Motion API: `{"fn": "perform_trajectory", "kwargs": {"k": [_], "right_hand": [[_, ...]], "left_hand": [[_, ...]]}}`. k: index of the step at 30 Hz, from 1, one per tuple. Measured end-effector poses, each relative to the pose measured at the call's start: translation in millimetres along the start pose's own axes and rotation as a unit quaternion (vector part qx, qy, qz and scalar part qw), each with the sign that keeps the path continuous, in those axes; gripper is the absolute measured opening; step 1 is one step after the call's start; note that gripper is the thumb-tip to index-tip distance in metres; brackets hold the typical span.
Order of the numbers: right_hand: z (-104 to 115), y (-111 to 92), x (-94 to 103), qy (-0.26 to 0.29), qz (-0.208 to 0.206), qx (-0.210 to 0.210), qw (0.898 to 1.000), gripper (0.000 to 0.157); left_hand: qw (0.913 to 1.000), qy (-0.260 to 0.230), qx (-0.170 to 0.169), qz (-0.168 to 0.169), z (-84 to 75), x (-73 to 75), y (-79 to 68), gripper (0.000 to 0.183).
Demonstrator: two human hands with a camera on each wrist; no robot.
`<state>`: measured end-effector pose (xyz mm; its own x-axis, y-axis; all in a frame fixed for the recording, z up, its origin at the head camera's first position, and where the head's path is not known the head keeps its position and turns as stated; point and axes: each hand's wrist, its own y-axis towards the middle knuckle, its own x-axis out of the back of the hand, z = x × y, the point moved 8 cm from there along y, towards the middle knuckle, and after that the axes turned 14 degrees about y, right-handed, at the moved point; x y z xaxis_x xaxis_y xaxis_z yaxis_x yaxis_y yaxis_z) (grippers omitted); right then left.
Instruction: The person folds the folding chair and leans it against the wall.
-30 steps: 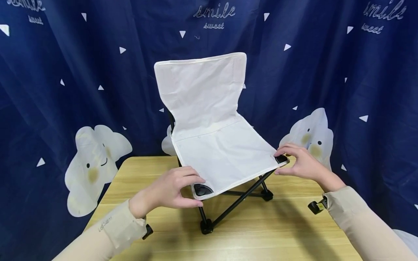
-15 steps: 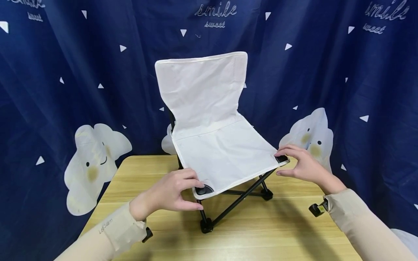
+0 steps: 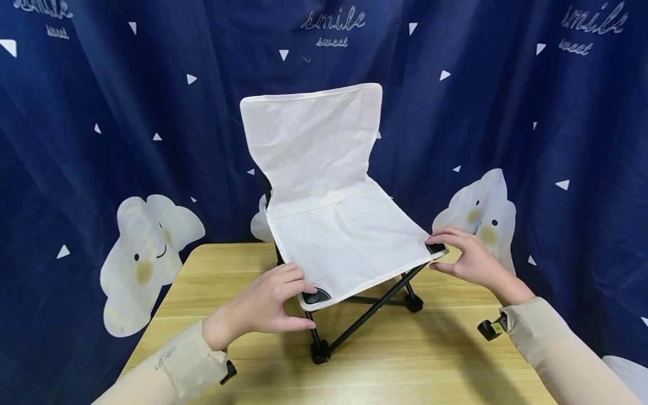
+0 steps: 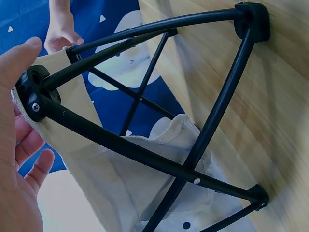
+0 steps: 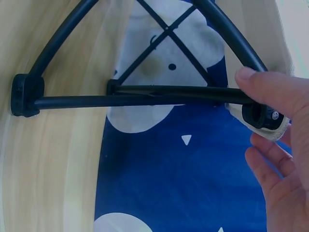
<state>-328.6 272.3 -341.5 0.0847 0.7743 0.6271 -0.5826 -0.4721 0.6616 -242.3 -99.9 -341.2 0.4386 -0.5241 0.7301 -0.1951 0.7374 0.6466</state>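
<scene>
A small folding chair (image 3: 349, 236) with white fabric and a black tube frame stands unfolded, turned slightly to the right. At the front left seat corner, my left hand (image 3: 265, 298) has its fingertips on the black corner patch (image 3: 318, 296) and its thumb below the edge. My right hand (image 3: 473, 259) spans the front right corner likewise, fingers on top and thumb underneath. From below, the right wrist view shows that thumb overlapping a black tube (image 5: 231, 34) beside the corner joint. The left wrist view shows the left thumb alongside a plastic corner joint (image 4: 36, 94).
The chair's feet rest on a light wooden table (image 3: 243, 371). Close behind hangs a dark blue curtain (image 3: 167, 101) printed with clouds and triangles. Crossed legs (image 3: 372, 309) run beneath the seat. A small black device (image 3: 490, 330) sticks out from the right cuff.
My left fingertips have slid slightly down and inward onto the corner patch, and the left thumb has dropped a little. The right hand has barely shifted; the chair stays in place.
</scene>
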Motion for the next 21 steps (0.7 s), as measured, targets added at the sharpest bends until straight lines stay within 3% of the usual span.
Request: {"fn": "perform_trajectory", "kwargs": {"k": [21], "right_hand": [[2.0, -2.4, 4.5, 0.004, -0.055, 0.021, 0.998, 0.057]], "left_hand": [[0.9989, 0.033, 0.027, -0.018, -4.2, 1.6, 1.6, 0.043]]}}
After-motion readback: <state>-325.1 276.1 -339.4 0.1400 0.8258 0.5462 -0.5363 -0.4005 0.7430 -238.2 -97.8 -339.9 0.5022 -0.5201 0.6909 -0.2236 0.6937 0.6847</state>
